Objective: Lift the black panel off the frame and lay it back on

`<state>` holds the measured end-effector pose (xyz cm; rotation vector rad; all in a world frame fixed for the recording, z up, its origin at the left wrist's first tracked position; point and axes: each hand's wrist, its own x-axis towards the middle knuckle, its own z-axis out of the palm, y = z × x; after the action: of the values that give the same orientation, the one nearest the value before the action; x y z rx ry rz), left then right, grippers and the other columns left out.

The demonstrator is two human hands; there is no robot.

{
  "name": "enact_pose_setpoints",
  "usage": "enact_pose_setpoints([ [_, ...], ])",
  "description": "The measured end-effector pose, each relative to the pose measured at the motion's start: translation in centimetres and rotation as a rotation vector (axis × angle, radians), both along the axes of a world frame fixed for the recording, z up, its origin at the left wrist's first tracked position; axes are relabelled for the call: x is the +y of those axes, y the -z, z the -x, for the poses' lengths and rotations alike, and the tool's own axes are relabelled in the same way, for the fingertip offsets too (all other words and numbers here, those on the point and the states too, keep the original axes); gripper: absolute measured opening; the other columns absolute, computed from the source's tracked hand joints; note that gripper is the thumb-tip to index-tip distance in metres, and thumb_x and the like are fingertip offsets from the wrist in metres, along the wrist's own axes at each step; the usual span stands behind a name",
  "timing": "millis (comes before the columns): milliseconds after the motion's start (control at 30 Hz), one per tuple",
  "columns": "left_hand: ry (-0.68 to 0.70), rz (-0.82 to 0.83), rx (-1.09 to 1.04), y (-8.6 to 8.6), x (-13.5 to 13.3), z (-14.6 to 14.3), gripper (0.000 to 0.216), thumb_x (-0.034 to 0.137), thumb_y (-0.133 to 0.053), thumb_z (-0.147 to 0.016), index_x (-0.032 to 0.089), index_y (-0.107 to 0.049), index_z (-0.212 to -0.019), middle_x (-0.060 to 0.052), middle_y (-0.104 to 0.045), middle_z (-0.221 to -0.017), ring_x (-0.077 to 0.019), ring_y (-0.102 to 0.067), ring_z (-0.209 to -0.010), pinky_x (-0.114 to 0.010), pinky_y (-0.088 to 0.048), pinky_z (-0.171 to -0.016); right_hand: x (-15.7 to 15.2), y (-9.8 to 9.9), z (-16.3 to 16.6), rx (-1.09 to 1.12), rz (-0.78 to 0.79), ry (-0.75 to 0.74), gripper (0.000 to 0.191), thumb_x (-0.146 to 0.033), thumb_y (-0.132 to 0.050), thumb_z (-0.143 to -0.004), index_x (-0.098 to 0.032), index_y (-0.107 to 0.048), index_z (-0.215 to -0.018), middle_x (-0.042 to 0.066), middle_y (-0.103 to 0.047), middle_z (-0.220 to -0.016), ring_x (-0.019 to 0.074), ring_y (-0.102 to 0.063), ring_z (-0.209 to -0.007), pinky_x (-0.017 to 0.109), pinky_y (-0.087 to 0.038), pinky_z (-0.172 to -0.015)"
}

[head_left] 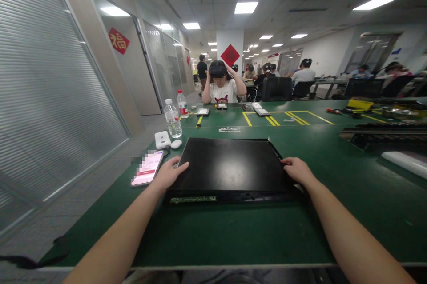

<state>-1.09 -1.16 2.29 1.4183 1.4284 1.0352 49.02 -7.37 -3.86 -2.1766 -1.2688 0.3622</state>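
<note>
A black flat screen panel [230, 164] lies in a dark frame on the green table in front of me. A strip of green circuit board [192, 199] shows along the front left edge. My left hand [169, 173] grips the panel's left edge, its thumb on the top face and its fingers along the side. At the right edge, my right hand [297, 170] is closed with its fingertips pinching the panel's rim. The panel sits slightly askew to the frame, and a thin dark border [274, 148] shows at its far right.
Left of the panel lie a lit phone [148, 168], a white charger [162, 139], a white oval case [176, 144] and two bottles [172, 119]. Black metal parts [383, 135] and a white bar [405, 164] lie at the right. Across the table [240, 235] sits a person [222, 86].
</note>
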Motion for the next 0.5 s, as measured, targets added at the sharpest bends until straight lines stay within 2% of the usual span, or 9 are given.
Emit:
enact_pose_setpoints([
  [133, -0.008, -0.065, 0.022, 0.09, 0.25, 0.28, 0.061, 0.058, -0.099, -0.059, 0.018, -0.085, -0.104, -0.019, -0.070, -0.157, -0.0465, -0.070, -0.138, -0.052, -0.060, -0.113, 0.07, -0.21, -0.20, 0.046, -0.015, 0.008, 0.036, -0.013, -0.070, -0.072, -0.024, -0.090, -0.100, 0.008, -0.083, -0.098, 0.0250, -0.077, -0.100, 0.030, -0.056, -0.086],
  [200, 0.011, -0.090, 0.012, -0.02, 0.21, 0.24, 0.057, 0.056, -0.097, -0.063, 0.019, -0.085, -0.103, -0.017, -0.063, -0.166, -0.0453, -0.067, -0.143, -0.050, -0.058, -0.116, 0.06, -0.33, -0.32, 0.080, -0.030, 0.015, 0.040, -0.015, -0.070, -0.074, -0.023, -0.089, -0.109, 0.007, -0.080, -0.091, 0.0239, -0.076, -0.091, 0.031, -0.055, -0.083],
  [267, 0.021, -0.129, -0.006, -0.19, 0.10, 0.08, 0.051, 0.053, -0.097, -0.065, 0.019, -0.085, -0.101, -0.016, -0.061, -0.168, -0.0439, -0.062, -0.149, -0.049, -0.054, -0.122, 0.00, -0.41, -0.37, 0.124, -0.054, 0.026, 0.047, -0.020, -0.070, -0.078, -0.021, -0.086, -0.123, 0.005, -0.077, -0.084, 0.0236, -0.074, -0.083, 0.033, -0.055, -0.080],
  [333, 0.025, -0.175, -0.047, -0.33, -0.02, -0.15, 0.047, 0.049, -0.097, -0.066, 0.019, -0.085, -0.101, -0.016, -0.063, -0.166, -0.0428, -0.057, -0.154, -0.047, -0.050, -0.126, -0.03, -0.41, -0.33, 0.179, -0.087, 0.038, 0.049, -0.027, -0.071, -0.082, -0.020, -0.084, -0.129, 0.005, -0.077, -0.082, 0.0247, -0.073, -0.081, 0.035, -0.056, -0.079],
  [500, 0.006, -0.229, -0.200, -0.26, -0.08, -0.51, 0.053, 0.048, -0.101, -0.062, 0.019, -0.085, -0.102, -0.016, -0.068, -0.158, -0.0426, -0.056, -0.155, -0.047, -0.049, -0.126, 0.24, -0.14, -0.25, 0.346, -0.182, 0.059, 0.038, -0.042, -0.073, -0.081, -0.020, -0.087, -0.109, 0.014, -0.084, -0.107, 0.0295, -0.077, -0.103, 0.038, -0.059, -0.086],
])
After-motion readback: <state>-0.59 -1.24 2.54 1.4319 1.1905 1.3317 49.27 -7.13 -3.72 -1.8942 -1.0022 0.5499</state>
